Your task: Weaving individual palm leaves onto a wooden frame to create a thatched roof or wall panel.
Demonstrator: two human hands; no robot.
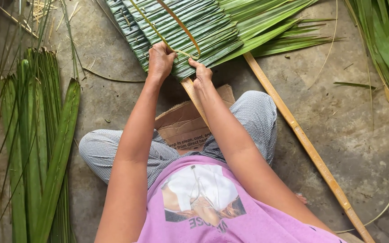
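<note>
Head view shows the person sitting on the concrete floor (pixel 356 135), near its far edge, with a panel of folded green palm leaves (pixel 190 27) in front of the knees. Left hand (pixel 160 60) is closed on the near edge of the panel. Right hand (pixel 200 72) pinches a thin yellowish strip (pixel 181 27) that loops over the leaves. I judge the strip can snap or slip out if it is pulled too hard, and the folded leaves can then spring open. A wooden slat (pixel 302 137) lies beside the right knee. A bundle of loose leaves (pixel 37 148) lies at the left edge of the floor. Fingertips are hidden behind the leaves, and the far end of the panel is cut off.
</note>
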